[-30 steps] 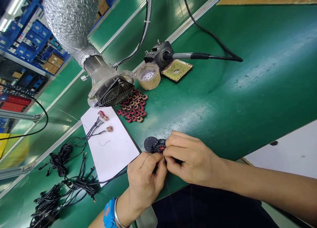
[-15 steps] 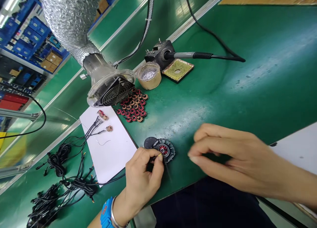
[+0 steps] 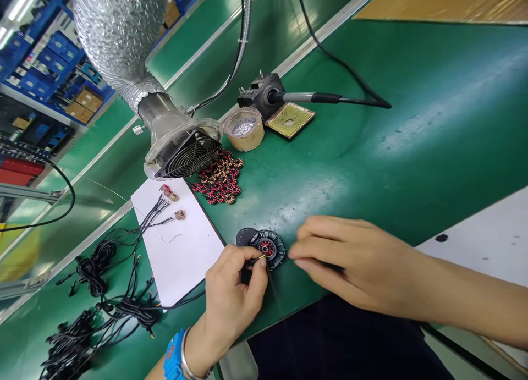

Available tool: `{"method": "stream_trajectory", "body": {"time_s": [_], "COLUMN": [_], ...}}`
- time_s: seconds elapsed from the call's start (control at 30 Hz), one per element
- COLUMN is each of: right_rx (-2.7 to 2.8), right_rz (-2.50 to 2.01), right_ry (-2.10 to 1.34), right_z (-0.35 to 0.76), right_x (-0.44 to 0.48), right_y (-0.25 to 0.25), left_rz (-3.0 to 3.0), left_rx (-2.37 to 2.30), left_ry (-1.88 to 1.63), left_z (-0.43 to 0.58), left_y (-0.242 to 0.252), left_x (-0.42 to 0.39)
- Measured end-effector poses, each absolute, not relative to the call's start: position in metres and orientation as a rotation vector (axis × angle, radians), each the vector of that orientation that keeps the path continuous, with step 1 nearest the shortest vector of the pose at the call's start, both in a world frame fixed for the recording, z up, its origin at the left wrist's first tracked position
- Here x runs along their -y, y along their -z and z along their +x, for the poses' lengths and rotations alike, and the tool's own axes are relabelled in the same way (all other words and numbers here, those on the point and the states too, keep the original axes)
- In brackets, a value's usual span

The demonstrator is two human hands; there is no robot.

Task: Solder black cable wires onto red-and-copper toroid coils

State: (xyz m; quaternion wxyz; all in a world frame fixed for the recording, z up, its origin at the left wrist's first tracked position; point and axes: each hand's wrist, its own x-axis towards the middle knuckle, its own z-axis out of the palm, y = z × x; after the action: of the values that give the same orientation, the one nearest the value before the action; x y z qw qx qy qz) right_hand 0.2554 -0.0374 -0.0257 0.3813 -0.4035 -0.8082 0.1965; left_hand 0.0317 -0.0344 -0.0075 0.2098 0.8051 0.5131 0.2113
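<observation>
My left hand (image 3: 235, 292) pinches a thin wire with a yellow tip (image 3: 261, 257) right at the edge of a round black holder (image 3: 275, 248). A red-and-copper wound coil (image 3: 267, 248) sits in the holder's centre, and my left fingers hide part of the holder's lower left side. My right hand (image 3: 350, 259) hovers just right of the holder, not touching it, with its fingertips close together and nothing visible in them. A flat black disc (image 3: 246, 236) lies partly under the holder's far side.
A white paper sheet (image 3: 185, 259) holds wired coils (image 3: 169, 193), with black cable bundles (image 3: 99, 275) beside it. Behind lie a pile of toroid coils (image 3: 218, 179), a soldering iron (image 3: 325, 98) in its stand, a tape roll (image 3: 244, 128), and a fume extractor fan (image 3: 190, 154).
My right hand has left the holder, swung out to the right, and come partway back. The holder is now uncovered, while my left hand stays at its edge with the wire.
</observation>
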Motion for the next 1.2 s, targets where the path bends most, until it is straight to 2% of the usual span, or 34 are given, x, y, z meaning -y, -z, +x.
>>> {"method": "stream_trajectory", "body": {"time_s": [0.1, 0.27, 0.43, 0.9, 1.2], "right_rx": [2.200, 2.241, 2.085, 1.976, 1.878], "right_rz": [-0.969, -0.958, -0.942, -0.907, -1.003], "right_ry": [-0.544, -0.420, -0.379, -0.358, -0.707], "right_z": [0.233, 0.217, 0.208, 0.204, 0.210], "right_x": [0.021, 0.015, 0.017, 0.018, 0.025], "right_y": [0.028, 0.035, 0.042, 0.054, 0.043], "left_rz": [2.320, 2.449, 2.574, 2.037, 2.383], "left_rx": [-1.410, -1.409, -1.520, -1.429, -1.375], "left_ry": [-0.621, -0.642, -0.477, -0.437, -0.663], "left_z": [0.033, 0.034, 0.034, 0.034, 0.036], "left_y": [0.010, 0.011, 0.009, -0.003, 0.005], "left_x": [0.034, 0.035, 0.036, 0.025, 0.034]}}
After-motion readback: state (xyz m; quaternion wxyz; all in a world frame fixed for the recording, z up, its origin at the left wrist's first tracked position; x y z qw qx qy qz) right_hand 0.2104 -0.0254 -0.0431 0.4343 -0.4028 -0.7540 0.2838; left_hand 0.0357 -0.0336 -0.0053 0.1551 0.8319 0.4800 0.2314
